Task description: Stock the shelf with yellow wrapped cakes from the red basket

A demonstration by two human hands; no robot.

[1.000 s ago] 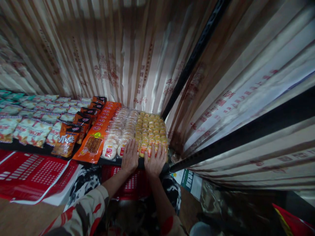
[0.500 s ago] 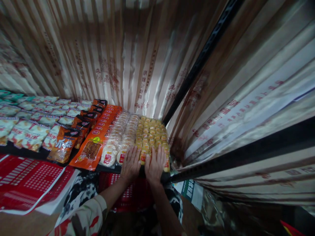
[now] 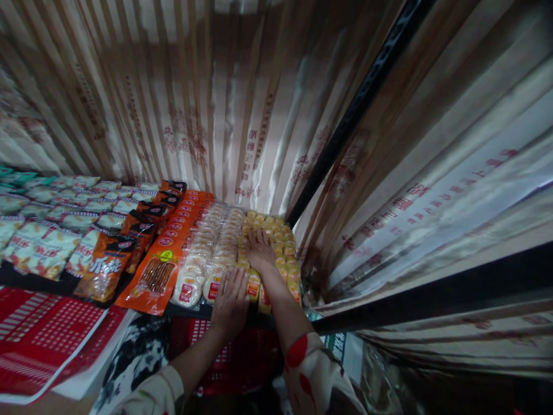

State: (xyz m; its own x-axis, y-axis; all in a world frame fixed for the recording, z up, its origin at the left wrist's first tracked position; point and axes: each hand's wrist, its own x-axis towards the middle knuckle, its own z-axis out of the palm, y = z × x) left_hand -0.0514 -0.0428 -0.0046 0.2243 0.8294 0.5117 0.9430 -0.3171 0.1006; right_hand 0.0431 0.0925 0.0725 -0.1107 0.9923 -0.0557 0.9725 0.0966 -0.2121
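Note:
Rows of small yellow wrapped snacks fill the right end of a black shelf. My right hand lies flat on top of them, toward the middle of the rows, fingers spread. At the front edge my left hand rests with straight fingers against the front packs, where the white round snacks meet the yellow ones. Neither hand grips anything. Left of the white rows stand flat orange snack packets with sticks showing through a window.
Orange-and-black bags and pale snack bags stand further left. Beneath the shelf are a red basket and another red basket between my arms. A pleated curtain hangs behind; a black post rises at the right.
My right hand has moved from the front edge back over the yellow snacks. The left hand stays at the front. The view has shifted slightly, so the shelf appears lower.

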